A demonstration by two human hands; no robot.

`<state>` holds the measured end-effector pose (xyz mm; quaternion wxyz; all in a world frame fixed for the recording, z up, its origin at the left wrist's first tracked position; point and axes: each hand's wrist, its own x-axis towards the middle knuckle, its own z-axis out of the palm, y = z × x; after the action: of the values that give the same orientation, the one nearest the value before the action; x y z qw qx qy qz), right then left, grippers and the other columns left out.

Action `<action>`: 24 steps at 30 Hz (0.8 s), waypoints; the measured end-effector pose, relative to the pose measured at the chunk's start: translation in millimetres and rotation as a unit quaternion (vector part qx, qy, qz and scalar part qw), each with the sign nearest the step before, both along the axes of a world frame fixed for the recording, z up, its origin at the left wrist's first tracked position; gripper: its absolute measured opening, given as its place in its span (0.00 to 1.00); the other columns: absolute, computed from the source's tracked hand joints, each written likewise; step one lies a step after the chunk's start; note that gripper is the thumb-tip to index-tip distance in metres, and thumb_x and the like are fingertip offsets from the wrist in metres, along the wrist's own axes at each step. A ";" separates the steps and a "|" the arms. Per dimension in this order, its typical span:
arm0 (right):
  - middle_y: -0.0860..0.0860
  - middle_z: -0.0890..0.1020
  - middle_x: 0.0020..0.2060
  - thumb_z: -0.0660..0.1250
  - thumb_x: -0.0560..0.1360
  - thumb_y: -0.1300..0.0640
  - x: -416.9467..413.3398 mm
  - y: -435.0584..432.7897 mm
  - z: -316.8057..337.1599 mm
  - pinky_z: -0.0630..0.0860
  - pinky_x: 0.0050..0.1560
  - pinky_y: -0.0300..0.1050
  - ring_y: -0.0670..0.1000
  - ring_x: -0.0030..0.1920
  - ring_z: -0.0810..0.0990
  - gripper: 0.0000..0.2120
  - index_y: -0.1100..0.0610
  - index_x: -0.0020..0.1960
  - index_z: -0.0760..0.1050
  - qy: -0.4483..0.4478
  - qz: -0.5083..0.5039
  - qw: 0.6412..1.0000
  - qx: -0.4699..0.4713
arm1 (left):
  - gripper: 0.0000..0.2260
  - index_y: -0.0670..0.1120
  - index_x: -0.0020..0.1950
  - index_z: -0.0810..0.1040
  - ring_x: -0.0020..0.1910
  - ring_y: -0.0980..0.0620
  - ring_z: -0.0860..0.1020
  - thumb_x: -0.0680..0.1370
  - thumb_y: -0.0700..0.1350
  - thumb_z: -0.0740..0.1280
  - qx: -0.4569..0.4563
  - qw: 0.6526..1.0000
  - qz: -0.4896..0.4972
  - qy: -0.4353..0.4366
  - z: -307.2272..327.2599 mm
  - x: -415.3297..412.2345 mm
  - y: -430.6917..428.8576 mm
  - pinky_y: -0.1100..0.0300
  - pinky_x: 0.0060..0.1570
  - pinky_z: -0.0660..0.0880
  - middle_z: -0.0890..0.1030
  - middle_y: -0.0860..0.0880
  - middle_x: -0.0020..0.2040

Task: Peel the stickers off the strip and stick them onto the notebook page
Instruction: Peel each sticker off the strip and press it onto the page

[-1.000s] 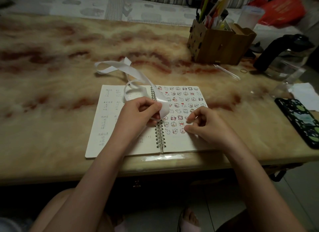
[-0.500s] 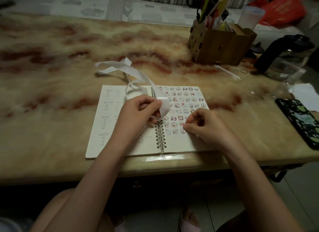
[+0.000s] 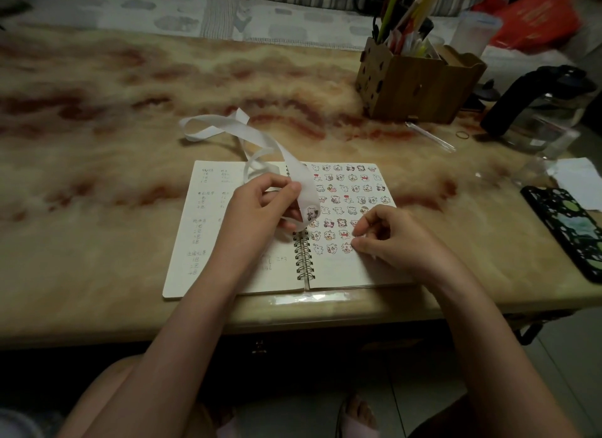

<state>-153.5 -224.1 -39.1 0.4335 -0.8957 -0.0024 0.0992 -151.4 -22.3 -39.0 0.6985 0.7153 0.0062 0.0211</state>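
Observation:
The open spiral notebook (image 3: 332, 271) lies at the table's front edge. Its right page carries several rows of small cartoon stickers (image 3: 350, 198); the left page has handwriting. My left hand (image 3: 260, 209) grips the white backing strip (image 3: 260, 134) just left of the spiral, and one sticker (image 3: 312, 213) shows on the strip's bent end. The rest of the strip loops back over the table. My right hand (image 3: 394, 237) has curled fingers, with thumb and index tips down on the right page at the end of the bottom sticker row. Whatever lies under those tips is hidden.
A wooden pen holder (image 3: 417, 82) stands at the back right with a clear pen (image 3: 430, 137) in front of it. A glass kettle (image 3: 540, 111), a white paper (image 3: 580, 180) and a phone in a patterned case (image 3: 570, 225) fill the right side. My knees are below the table edge.
My left hand has turned the strip's end slightly, so a sticker on it now faces me. My right hand stays pressed at the same spot on the page.

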 end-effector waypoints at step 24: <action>0.45 0.83 0.36 0.73 0.70 0.63 -15.3 38.7 12.9 0.72 0.37 0.30 0.39 0.35 0.78 0.04 0.56 0.42 0.81 -0.223 -0.029 0.960 0.166 | 0.10 0.38 0.46 0.81 0.36 0.50 0.82 0.79 0.44 0.65 -0.009 0.998 -0.068 -0.001 3.0 -3.6 -5.6 0.61 0.39 0.80 0.83 0.42 0.38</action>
<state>-168.8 -185.4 -26.2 0.5670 -0.8104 -0.0891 -0.1174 -155.0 -27.9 -36.0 0.7049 0.7075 -0.0431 -0.0253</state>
